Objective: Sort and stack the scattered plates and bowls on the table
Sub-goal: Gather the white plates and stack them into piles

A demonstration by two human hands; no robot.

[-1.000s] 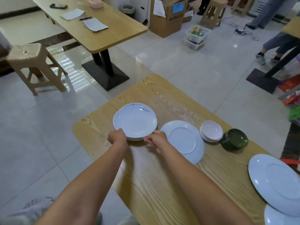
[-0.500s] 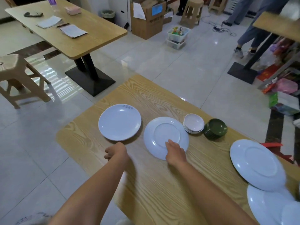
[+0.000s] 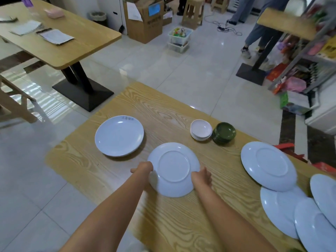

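Both hands have let go of the deep plate (image 3: pixel 119 138). The left hand (image 3: pixel 143 168) and right hand (image 3: pixel 201 179) now grip opposite edges of the flat plate (image 3: pixel 173 166), which has been drawn nearer the person and seems lifted off the table (image 3: pixel 109 179).

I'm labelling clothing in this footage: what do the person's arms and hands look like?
The left forearm and right forearm are bare, no sleeves in view. The left hand and right hand wear no gloves; no watch, bracelet or ring shows.
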